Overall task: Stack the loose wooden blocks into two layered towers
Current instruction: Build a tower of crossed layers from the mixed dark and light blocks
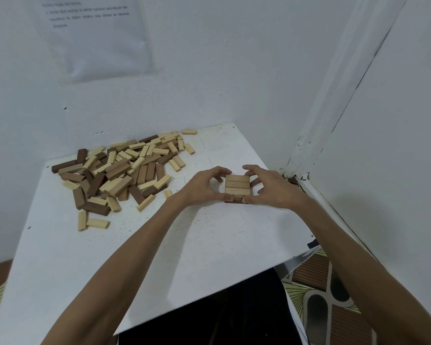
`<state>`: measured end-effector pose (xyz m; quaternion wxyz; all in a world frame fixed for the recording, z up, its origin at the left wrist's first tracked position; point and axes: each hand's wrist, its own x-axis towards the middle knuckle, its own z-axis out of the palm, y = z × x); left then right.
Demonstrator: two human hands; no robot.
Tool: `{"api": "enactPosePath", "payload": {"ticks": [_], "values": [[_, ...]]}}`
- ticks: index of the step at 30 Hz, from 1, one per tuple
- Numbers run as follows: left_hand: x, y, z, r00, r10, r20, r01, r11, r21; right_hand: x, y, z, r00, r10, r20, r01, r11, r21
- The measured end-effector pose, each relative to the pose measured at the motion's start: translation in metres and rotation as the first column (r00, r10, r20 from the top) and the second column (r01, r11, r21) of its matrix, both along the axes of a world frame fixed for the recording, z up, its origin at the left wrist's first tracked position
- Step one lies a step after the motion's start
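small tower (pixel 237 185) sat near the right side of the white bench (pixel 159 245), top layer three pale blocks side by side, long axes running left to right. left hand (pixel 204 186) and right hand (pixel 271 189) were both curled round its sides. lower layers were mostly hidden behind the thumbs, just a dark block (pixel 234 201) showing at the base. loose pile (pixel 125 168) lay well apart to the left, blocks pointing every which way.

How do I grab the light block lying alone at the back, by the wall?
From above: pinch the pale block across its long sides, at the middle. It lies flat, apart from the pile, so both sides look free.
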<state>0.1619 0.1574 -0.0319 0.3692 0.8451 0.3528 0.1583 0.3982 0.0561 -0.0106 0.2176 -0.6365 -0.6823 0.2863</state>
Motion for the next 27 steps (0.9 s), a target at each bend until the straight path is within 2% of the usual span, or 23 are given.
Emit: {"api": "enactPosePath", "payload": {"ticks": [15, 21, 27], "values": [[-0.006, -0.001, 0.001, 1.000, 0.003, 0.012, -0.002, 0.999, -0.044, -0.003, -0.004, 0.007, 0.999, -0.016, 0.044, 0.018, 0.999, -0.028], [-0.021, -0.005, 0.014, 0.999, 0.025, 0.033, -0.023, 0.998, -0.060, -0.017, -0.010, 0.020, 0.968, -0.091, 0.233, 0.064, 0.990, 0.124], [-0.057, -0.012, 0.033, 0.997, 0.076, 0.016, -0.076, 0.997, 0.004, -0.049, -0.007, 0.040, 0.982, -0.035, 0.183, 0.010, 0.991, 0.137]]}}
